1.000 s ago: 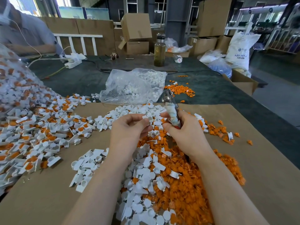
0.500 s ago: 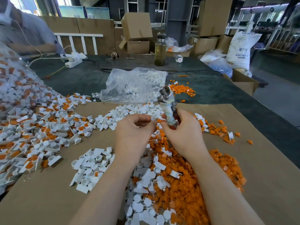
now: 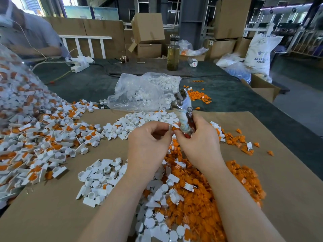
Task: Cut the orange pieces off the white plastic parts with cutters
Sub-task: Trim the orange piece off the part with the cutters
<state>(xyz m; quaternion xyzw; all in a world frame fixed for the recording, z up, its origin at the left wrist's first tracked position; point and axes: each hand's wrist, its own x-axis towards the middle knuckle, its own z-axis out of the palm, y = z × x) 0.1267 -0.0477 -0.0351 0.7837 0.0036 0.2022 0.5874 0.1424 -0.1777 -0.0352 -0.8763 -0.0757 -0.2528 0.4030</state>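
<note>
Cutters [image 3: 183,109] gripped upright in right hand [image 3: 197,142]; left hand [image 3: 148,142] pinches a white part [image 3: 169,127].

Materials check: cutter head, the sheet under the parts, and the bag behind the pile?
Cutter head: looks like polished metal, bright glints and a visible pivot bolt. Sheet: brown, matte, likely cardboard or kraft paper. Bag: thin clear plastic film, crinkled and glossy, with white parts showing through.

Cutters [image 3: 183,109] handles hidden in right hand [image 3: 197,142]; sack [image 3: 260,53] lettering blurred.
</note>
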